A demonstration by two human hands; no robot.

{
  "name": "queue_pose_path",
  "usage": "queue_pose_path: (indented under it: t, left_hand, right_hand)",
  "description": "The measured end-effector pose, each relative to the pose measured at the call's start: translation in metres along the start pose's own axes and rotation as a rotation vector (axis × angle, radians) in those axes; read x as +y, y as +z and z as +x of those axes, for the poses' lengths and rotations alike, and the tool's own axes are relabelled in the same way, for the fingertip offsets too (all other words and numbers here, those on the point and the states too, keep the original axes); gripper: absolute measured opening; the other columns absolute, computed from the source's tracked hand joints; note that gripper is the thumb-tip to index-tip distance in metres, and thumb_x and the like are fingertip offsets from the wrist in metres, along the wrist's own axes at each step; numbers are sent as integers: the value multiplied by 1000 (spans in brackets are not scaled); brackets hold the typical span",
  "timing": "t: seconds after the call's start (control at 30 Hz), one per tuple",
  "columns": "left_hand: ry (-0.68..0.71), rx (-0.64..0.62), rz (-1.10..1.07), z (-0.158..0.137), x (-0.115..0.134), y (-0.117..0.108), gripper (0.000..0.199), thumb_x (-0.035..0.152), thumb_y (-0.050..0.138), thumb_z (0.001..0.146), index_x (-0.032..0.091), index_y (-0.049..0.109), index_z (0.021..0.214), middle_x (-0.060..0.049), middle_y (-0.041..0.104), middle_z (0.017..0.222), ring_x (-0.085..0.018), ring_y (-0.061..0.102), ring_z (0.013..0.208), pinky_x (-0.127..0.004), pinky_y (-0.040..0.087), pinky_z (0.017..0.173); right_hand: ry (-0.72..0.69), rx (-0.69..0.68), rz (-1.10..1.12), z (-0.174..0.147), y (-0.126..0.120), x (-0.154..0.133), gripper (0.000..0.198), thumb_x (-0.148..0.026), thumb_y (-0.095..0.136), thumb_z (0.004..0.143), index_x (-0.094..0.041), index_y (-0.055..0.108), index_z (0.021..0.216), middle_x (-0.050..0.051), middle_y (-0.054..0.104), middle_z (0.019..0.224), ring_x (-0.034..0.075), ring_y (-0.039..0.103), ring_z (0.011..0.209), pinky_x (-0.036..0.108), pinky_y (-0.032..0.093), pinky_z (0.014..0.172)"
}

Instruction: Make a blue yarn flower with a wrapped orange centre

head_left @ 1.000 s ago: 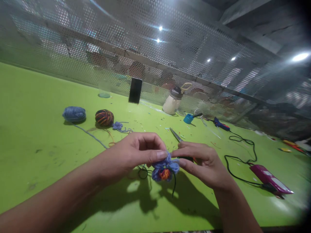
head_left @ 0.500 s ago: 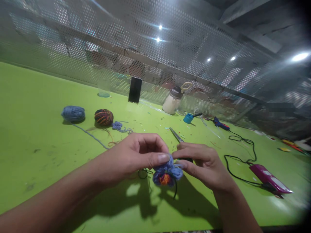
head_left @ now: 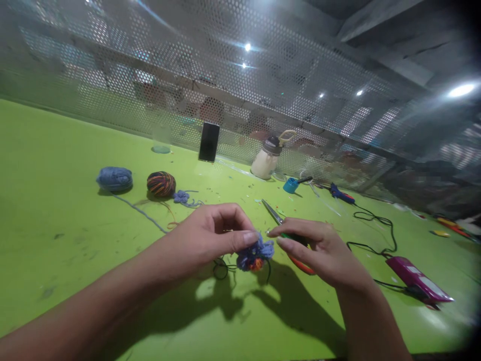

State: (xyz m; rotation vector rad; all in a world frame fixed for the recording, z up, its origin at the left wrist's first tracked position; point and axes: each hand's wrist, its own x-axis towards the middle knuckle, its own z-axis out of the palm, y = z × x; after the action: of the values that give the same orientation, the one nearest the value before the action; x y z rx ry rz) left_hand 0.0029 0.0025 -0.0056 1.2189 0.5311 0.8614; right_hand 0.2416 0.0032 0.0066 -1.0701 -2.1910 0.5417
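Observation:
My left hand (head_left: 221, 233) pinches a blue crocheted flower (head_left: 250, 255) with an orange and dark red centre between thumb and fingers, above the table. A dark strand hangs from the flower, and a loop of dark cord shows to its left. Just right of the flower is my right hand (head_left: 315, 245), thumb and forefinger apart with a small gap to the petals. Beneath that hand lie scissors (head_left: 273, 212) with green and orange handles, partly covered by the fingers.
On the green table (head_left: 56, 200) are a blue yarn skein (head_left: 115, 179), a multicoloured yarn ball (head_left: 161, 185) and a small blue crocheted piece (head_left: 181, 196). Farther back stand a phone (head_left: 209, 142), a bottle (head_left: 266, 159) and a blue pot (head_left: 290, 185). A glue gun (head_left: 341, 194) and a purple power strip (head_left: 419, 279) lie right.
My right hand has let go of the flower and moved slightly right, uncovering more of the scissors. In my left hand, the flower has tilted and shifted up a little.

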Motion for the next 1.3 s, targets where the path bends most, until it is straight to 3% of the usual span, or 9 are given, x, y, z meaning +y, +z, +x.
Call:
queue_pose_path:
  t: [0.13,0.23,0.3,0.5,0.8,1.03,1.3]
  left_hand:
    - [-16,61,35,1,0,1,18,28,75,80,14,64,78,-3,72,75,-15,64,69,-29,48,67]
    - [-22,93,67,2,-2,2,18,28,74,80,14,63,77,-2,71,74,-13,62,69,-27,46,66]
    - [-29,105,80,3,-3,2,18,28,75,80,14,63,76,-1,69,72,-13,61,68,-27,45,66]
    - [-55,115,96,4,-8,1,22,32,77,77,15,62,77,1,64,69,-12,54,66,-27,39,63]
    - [-87,109,-81,3,-14,9,27,35,76,77,16,57,78,1,58,71,-12,51,65,-27,36,62]
    - [-14,152,127,2,-10,11,21,33,65,86,17,54,76,4,52,66,-10,46,62,-26,36,61]
    - [-24,207,240,2,-4,14,15,24,58,87,17,52,75,5,52,65,-11,46,62,-26,37,61]
  right_hand:
    - [213,160,230,-2,9,3,17,-34,72,84,-19,77,90,3,69,71,14,59,62,26,45,55]
    - [234,19,484,-3,20,-3,22,-37,73,83,-20,75,97,1,63,70,11,52,58,24,41,51]
    - [242,-74,538,-3,27,-8,20,-36,74,82,-19,75,91,2,63,72,12,53,61,25,43,55]
    - [269,-79,577,-4,35,-10,18,-35,72,82,-17,70,79,1,60,69,11,48,60,25,39,55]
    - [281,-85,536,-6,33,-19,10,-25,67,80,-17,65,73,-1,53,64,11,41,58,24,33,53]
    - [290,-49,509,-6,37,-17,11,-24,67,79,-18,64,71,-2,52,62,11,42,58,24,33,53]
    - [252,-16,441,-5,36,-14,9,-22,65,79,-18,65,71,-1,55,62,11,43,57,24,34,52]
